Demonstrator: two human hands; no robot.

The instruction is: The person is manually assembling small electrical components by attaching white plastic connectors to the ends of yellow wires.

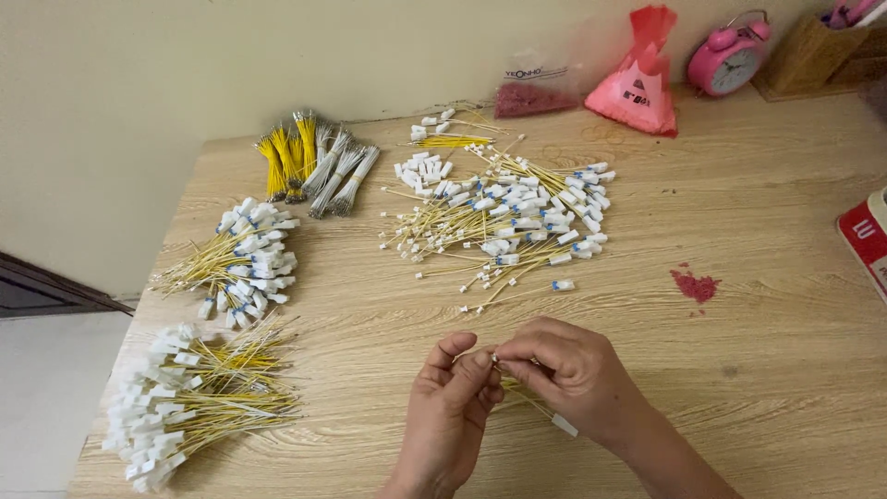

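A thin yellow wire [527,399] with a white plug [565,425] at its end is pinched between the left hand [450,407] and the right hand [565,370], both closed on it above the near edge of the counter [758,240]. The wire's tip is held at the fingertips [495,357], where the two hands meet; the plug hangs just below the right hand. Bundles of finished wires [189,402] are piled by the left edge, and a loose heap of wires [517,217] is spread further back, well apart from the hands.
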